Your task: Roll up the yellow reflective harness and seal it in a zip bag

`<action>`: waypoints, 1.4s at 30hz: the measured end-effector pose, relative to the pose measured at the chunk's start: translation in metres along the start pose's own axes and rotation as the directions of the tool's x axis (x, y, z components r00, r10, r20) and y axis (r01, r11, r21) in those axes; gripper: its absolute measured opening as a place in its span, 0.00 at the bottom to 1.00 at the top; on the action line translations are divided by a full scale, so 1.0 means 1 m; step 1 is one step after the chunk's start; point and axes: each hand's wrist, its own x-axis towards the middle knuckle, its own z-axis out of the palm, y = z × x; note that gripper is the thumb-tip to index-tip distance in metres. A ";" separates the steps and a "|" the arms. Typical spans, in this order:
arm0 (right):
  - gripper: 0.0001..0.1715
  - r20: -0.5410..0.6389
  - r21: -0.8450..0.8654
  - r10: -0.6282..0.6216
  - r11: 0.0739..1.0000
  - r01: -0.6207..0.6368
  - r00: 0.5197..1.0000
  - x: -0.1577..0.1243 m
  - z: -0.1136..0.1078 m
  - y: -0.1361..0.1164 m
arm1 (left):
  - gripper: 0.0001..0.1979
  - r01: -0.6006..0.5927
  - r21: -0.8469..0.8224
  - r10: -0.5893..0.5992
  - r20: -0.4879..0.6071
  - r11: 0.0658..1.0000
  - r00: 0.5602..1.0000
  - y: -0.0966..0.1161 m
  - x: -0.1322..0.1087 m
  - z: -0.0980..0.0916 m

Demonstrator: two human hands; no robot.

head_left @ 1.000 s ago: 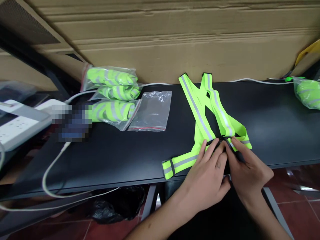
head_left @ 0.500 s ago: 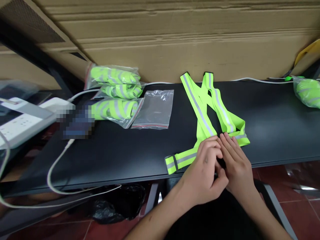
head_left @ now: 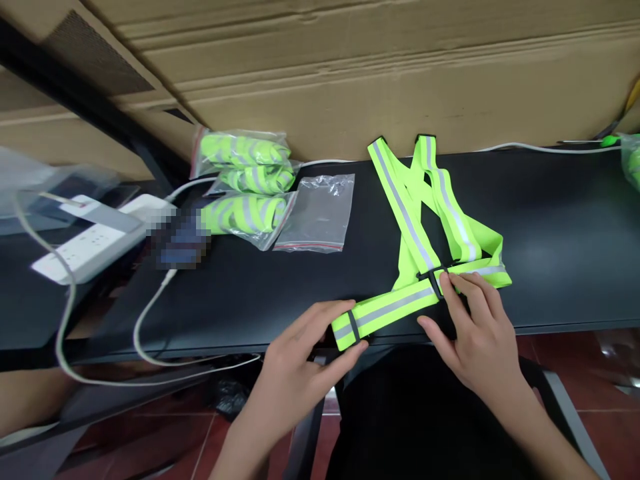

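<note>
the yellow-green reflective harness [head_left: 411,217] lies on the black table [head_left: 240,300], its two shoulder straps crossing towards the back and its waist band running along the front edge. the black buckle [head_left: 435,283] on that band now shows, where half a second ago both hands covered it. the left hand [head_left: 303,357] has moved away from it to the band's left end, thumb at the lower edge and fingers at the upper, astride the black slider [head_left: 354,327]; whether it really pinches there is hard to tell. the right hand [head_left: 483,340] stays by the buckle, loosely open, its forefinger touching the black plastic and its thumb spread apart below the band. left of the harness, a flat clear bag [head_left: 317,213] lies just beside three bagged bundles [head_left: 245,150] of the same yellow-green strap, unmoved on the table. farther left are a pixelated patch, a white cable [head_left: 140,333] and a white power strip [head_left: 83,250]. cardboard [head_left: 375,87] stands behind, and another bagged bundle [head_left: 634,163] is cut off at the right edge.
</note>
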 end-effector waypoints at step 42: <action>0.33 -0.041 -0.035 0.069 0.997 -0.070 0.997 0.000 0.006 -0.003 | 0.19 -0.009 -0.758 -0.243 -0.221 0.653 0.944 0.002 0.055 0.012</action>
